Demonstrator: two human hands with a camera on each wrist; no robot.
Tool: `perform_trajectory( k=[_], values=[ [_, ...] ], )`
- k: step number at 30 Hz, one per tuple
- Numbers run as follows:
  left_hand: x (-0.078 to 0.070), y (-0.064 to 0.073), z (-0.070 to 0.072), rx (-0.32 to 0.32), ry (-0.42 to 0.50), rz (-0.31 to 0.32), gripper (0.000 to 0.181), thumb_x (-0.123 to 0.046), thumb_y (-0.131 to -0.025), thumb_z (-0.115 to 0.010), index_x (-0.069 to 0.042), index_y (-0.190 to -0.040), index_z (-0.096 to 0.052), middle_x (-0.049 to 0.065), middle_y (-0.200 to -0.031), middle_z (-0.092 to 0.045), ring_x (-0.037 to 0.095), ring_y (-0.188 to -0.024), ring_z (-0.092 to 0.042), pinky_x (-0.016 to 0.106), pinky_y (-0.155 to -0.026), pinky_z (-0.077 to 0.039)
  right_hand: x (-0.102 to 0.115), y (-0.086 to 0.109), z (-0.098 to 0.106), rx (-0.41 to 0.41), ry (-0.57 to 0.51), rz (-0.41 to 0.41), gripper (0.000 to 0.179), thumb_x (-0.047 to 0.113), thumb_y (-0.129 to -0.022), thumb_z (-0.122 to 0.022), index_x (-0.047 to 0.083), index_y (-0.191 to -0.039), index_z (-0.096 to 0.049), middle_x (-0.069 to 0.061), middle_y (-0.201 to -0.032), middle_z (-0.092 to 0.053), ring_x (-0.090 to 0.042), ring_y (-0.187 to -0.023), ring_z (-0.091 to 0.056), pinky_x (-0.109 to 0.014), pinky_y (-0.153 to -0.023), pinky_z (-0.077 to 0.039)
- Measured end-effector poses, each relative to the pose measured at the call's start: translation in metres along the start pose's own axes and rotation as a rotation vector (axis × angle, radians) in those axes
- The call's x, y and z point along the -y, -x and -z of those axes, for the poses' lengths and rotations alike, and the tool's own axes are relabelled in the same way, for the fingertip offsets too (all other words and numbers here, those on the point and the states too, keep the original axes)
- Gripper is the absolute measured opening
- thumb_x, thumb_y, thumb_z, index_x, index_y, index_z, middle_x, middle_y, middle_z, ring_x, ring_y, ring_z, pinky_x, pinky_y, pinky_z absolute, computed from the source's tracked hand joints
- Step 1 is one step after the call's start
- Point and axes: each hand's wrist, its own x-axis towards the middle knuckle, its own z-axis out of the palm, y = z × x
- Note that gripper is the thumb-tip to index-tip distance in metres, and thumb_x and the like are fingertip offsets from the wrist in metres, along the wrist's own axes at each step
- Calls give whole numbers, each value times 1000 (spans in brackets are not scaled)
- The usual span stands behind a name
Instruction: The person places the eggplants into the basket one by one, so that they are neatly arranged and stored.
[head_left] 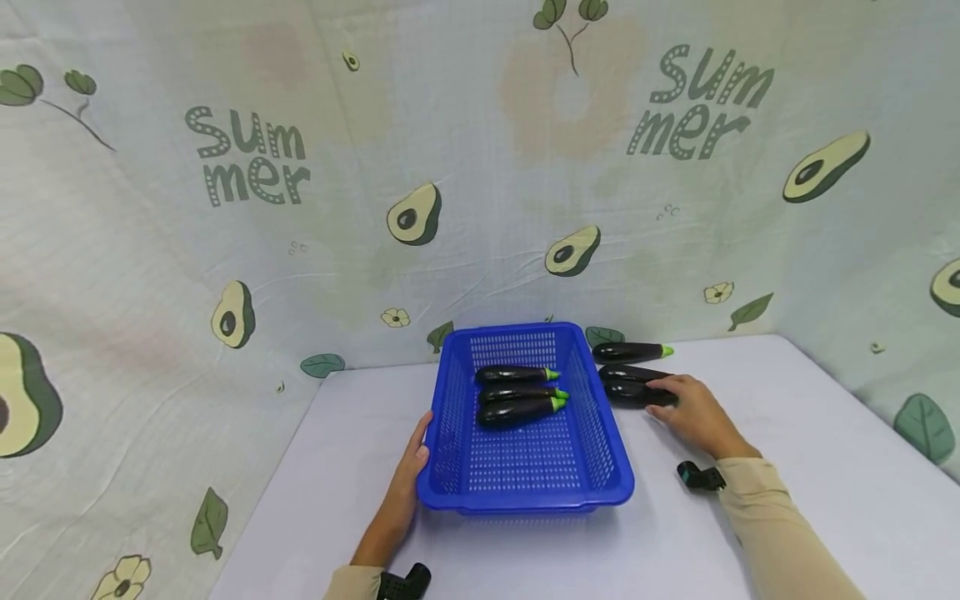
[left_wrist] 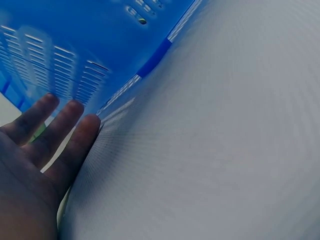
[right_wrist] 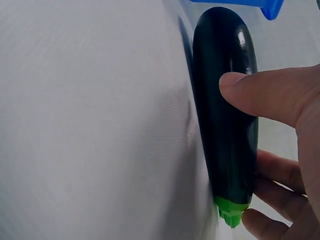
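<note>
A blue plastic basket (head_left: 525,498) with slotted walls holds three dark eggplants (head_left: 517,412) with green stem ends, lying side by side. Against its left outer wall rests my left hand (head_left: 408,467); in the left wrist view its fingers (left_wrist: 75,145) are extended and touch the slotted side. To the right of the basket, my right hand (head_left: 693,414) grips the nearest eggplant (head_left: 633,394) of a small group there. Seen from the right wrist, the thumb presses one side of that eggplant (right_wrist: 225,115) while other fingers lie along its opposite side near the green cap.
Behind the gripped eggplant lie two more, the middle one (head_left: 626,372) close beside it and the far one (head_left: 630,352) by the basket's back right corner. A white-covered table (head_left: 330,467) carries everything. A printed cloth (head_left: 487,167) hangs behind the table.
</note>
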Motion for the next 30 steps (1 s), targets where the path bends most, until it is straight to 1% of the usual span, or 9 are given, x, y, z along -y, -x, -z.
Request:
perform_trajectory(
  k=[7,11,17,25,30],
  values=[
    [0,0,-1,-3,-10,-8,55,-40,-108,-25,-31,-161,-17,1,-167,-10,31,-153,-4,66,-115,0,2,1,-2,-1,59,-35,43,19,-86,-79,0,-123,-66,-34,-123,-54,-53,-116,-49,-69,-96,-38],
    [0,1,0,-4,-12,-12,55,-39,-108,-25,-32,-161,-17,1,-167,-10,31,-153,-4,66,-115,0,3,1,-3,-3,82,-49,42,19,-86,-79,1,-122,-66,-34,-120,-54,-52,-112,-51,-69,-92,-41],
    [-1,1,0,-4,-20,-19,55,-39,-108,-25,-32,-161,-17,1,-167,-10,30,-153,-4,65,-115,-1,2,0,-6,-5,107,-71,43,20,-86,-79,4,-124,-66,-32,-120,-54,-51,-111,-52,-69,-89,-42],
    [0,0,0,2,-16,-17,55,-40,-108,-24,-32,-161,-16,1,-167,-10,31,-153,-4,66,-115,-1,2,0,-7,-31,148,-54,47,19,-84,-81,4,-125,-66,-32,-116,-54,-49,-105,-54,-67,-85,-44],
    [-1,0,0,6,-11,-10,55,-40,-107,-24,-33,-161,-16,1,-167,-9,31,-153,-3,66,-115,0,3,1,-5,-26,156,-47,45,17,-84,-81,4,-125,-67,-31,-114,-55,-48,-103,-55,-65,-82,-45]
  ],
)
